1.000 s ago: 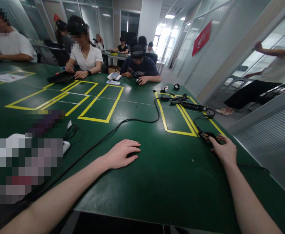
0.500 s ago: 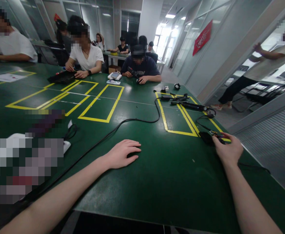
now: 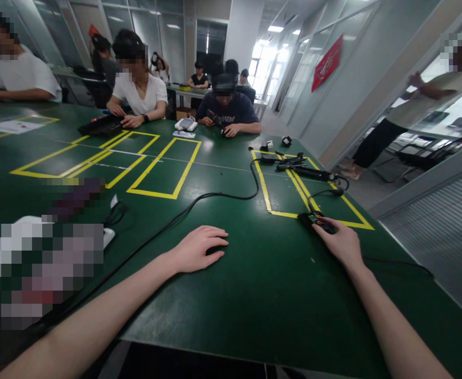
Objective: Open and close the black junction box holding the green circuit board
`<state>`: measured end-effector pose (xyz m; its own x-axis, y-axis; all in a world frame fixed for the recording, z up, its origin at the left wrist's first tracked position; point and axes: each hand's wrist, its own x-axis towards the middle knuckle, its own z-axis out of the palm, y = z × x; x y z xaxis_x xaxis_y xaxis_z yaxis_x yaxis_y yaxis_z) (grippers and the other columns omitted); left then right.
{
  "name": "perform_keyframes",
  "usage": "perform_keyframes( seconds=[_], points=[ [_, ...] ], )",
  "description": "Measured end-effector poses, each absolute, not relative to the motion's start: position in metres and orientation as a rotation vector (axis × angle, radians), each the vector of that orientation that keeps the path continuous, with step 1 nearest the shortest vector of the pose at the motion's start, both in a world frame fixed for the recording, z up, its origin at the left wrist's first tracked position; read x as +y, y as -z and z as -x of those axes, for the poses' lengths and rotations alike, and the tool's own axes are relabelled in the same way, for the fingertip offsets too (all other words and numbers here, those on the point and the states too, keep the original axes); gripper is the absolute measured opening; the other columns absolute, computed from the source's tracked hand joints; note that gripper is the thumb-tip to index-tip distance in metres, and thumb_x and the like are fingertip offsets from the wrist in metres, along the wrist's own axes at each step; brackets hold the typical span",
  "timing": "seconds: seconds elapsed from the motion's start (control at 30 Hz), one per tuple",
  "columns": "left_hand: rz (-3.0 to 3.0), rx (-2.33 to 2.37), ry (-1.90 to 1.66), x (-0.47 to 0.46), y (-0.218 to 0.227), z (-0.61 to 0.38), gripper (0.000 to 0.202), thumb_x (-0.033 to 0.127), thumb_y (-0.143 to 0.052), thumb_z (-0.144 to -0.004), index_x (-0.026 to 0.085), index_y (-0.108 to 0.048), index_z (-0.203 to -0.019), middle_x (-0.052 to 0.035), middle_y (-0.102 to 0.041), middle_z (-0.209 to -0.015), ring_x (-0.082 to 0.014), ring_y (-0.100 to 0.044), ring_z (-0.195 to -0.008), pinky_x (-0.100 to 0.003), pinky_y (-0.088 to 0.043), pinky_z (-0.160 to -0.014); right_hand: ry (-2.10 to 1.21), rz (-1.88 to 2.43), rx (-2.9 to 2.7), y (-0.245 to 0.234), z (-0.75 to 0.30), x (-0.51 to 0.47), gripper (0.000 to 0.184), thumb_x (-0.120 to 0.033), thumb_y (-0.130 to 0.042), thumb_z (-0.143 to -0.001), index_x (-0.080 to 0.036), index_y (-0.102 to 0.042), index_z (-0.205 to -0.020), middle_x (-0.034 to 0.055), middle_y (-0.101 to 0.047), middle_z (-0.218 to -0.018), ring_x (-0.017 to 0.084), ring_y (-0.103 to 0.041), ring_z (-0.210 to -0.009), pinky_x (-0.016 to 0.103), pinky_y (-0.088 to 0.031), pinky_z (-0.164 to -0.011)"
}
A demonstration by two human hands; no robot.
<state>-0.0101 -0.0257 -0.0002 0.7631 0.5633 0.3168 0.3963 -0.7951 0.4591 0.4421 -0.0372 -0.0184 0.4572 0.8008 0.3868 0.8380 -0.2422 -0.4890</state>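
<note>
My left hand [image 3: 199,248] lies palm down on the green table [image 3: 254,295], fingers stretched forward with nothing in them. At the right, my right hand [image 3: 343,243] grips a small black device [image 3: 315,219] that has what look like coloured parts or wires on its top. Its kind is hard to make out. The device sits low by the table top, at the near end of a yellow-taped rectangle [image 3: 290,215]. A thin black cable [image 3: 337,192] loops close behind it. My thumb is on the near side; the other fingers are partly hidden.
Black tool-like items [image 3: 304,169] lie across the tape beyond my right hand. A long black cable [image 3: 199,198] crosses the table. Small black-and-white pieces [image 3: 286,140] stand farther back. Several people sit around; one co-worker [image 3: 225,113] handles a small item opposite. A white device [image 3: 186,124] is beside them.
My right hand has moved left with the black device, bringing it from the table's right edge to the near end of the taped area. My left hand has stayed put.
</note>
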Motion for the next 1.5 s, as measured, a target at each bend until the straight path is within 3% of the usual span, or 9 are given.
perform_keyframes(
  seconds=[0.13,0.27,0.37,0.53,0.7,1.0,1.2,1.5],
  points=[
    [-2.543,0.728,-0.721,-0.027,-0.003,0.008,0.040,0.028,-0.061,-0.100,0.025,-0.063,-0.139,-0.0084,-0.068,-0.140,-0.0244,-0.062,-0.132,-0.046,-0.048,-0.115,-0.123,1.869,-1.554,0.012,-0.376,-0.039,0.039,-0.045,-0.072,-0.077,-0.019,-0.079,-0.106,0.0127,-0.079,-0.109,0.034,-0.073,-0.102,0.045,-0.059,-0.088],
    [-2.496,0.709,-0.884,-0.030,-0.009,0.006,0.052,0.034,-0.066,-0.096,0.025,-0.056,-0.146,-0.0112,-0.064,-0.144,-0.0277,-0.058,-0.136,-0.050,-0.047,-0.116,-0.358,1.414,-1.901,0.007,-0.296,-0.060,0.032,-0.037,-0.069,-0.089,-0.022,-0.076,-0.116,0.0092,-0.078,-0.109,0.027,-0.075,-0.097,0.040,-0.061,-0.084],
    [-2.492,0.655,-0.910,-0.034,-0.012,0.006,0.053,0.040,-0.073,-0.090,0.023,-0.061,-0.139,-0.0129,-0.068,-0.135,-0.0292,-0.063,-0.127,-0.048,-0.050,-0.111,-0.507,1.056,-2.132,0.003,-0.246,-0.076,0.033,-0.026,-0.068,-0.091,-0.025,-0.073,-0.124,0.0086,-0.077,-0.113,0.024,-0.075,-0.100,0.038,-0.062,-0.088],
    [-2.469,0.615,-0.786,-0.037,-0.014,0.010,0.044,0.050,-0.077,-0.084,0.019,-0.069,-0.115,-0.0092,-0.073,-0.101,-0.0244,-0.068,-0.095,-0.037,-0.057,-0.089,-0.565,0.799,-2.321,-0.002,-0.218,-0.077,0.035,-0.021,-0.068,-0.090,-0.023,-0.071,-0.125,0.0092,-0.076,-0.118,0.024,-0.075,-0.105,0.034,-0.062,-0.090],
    [-2.535,0.687,-0.720,-0.032,-0.010,0.014,0.057,0.051,-0.081,-0.082,0.022,-0.066,-0.129,-0.0105,-0.073,-0.116,-0.0274,-0.068,-0.108,-0.041,-0.056,-0.097,-0.494,0.873,-2.225,-0.001,-0.226,-0.071,0.034,-0.022,-0.067,-0.091,-0.021,-0.069,-0.125,0.0087,-0.078,-0.109,0.023,-0.077,-0.094,0.034,-0.062,-0.081],
    [-2.616,0.764,-0.636,-0.027,-0.010,0.010,0.088,0.061,-0.091,-0.069,0.020,-0.061,-0.140,-0.0136,-0.068,-0.139,-0.0339,-0.059,-0.135,-0.051,-0.044,-0.118,-0.191,0.896,-2.247,0.001,-0.226,-0.069,0.024,-0.023,-0.062,-0.097,-0.020,-0.069,-0.120,0.0113,-0.078,-0.115,0.024,-0.077,-0.100,0.036,-0.063,-0.084],
    [-2.604,0.806,-0.631,-0.026,-0.007,0.008,0.074,0.057,-0.084,-0.080,0.022,-0.061,-0.141,-0.0116,-0.067,-0.142,-0.0315,-0.057,-0.139,-0.049,-0.044,-0.120,-0.080,0.959,-2.268,0.005,-0.230,-0.062,0.024,-0.028,-0.066,-0.096,-0.021,-0.071,-0.118,0.0126,-0.076,-0.119,0.027,-0.074,-0.102,0.045,-0.062,-0.087],
    [-2.568,0.772,-0.663,-0.024,-0.002,0.009,0.055,0.042,-0.074,-0.092,0.021,-0.061,-0.140,-0.0115,-0.065,-0.144,-0.0286,-0.053,-0.143,-0.048,-0.044,-0.121,-0.181,0.983,-2.304,0.002,-0.239,-0.057,0.031,-0.031,-0.069,-0.094,-0.021,-0.069,-0.124,0.0128,-0.074,-0.120,0.029,-0.070,-0.105,0.047,-0.060,-0.089]
  ],
)
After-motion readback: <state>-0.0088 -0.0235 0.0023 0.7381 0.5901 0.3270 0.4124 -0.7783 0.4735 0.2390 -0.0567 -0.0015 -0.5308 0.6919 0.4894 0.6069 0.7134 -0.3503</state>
